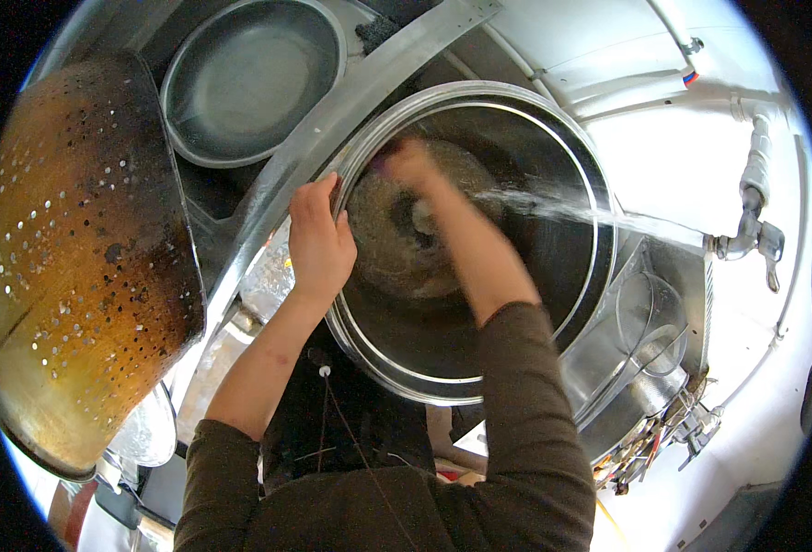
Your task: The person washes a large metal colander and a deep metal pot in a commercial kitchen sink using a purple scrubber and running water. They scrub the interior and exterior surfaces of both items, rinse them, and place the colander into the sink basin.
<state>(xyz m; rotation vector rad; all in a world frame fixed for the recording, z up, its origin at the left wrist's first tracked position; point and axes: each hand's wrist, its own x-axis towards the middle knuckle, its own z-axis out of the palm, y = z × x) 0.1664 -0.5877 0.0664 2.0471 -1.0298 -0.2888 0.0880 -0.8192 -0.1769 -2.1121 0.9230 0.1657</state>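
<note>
A large, round, deep metal pot (544, 290) lies before me with its mouth facing up. My left hand (321, 238) grips its left rim, fingers curled over the edge. Inside, my right hand (413, 165) is blurred over the far left part of the bottom. A dark, purplish patch shows at its fingers; whether that is a held scrubber is unclear. From a wall tap (744, 241) on the right, a stream of water (551, 205) shoots across the rim into the pot. The pot's bottom (385, 255) looks wet and greyish.
At left stands a big, scorched, perforated metal vessel (88, 262). A round, shallow metal pan (254, 83) lies beyond a steel edge (295, 152). On the right are a wire-handled strainer (661, 352) and a bundle of utensils (637, 452). Pipes (758, 155) run along the white wall.
</note>
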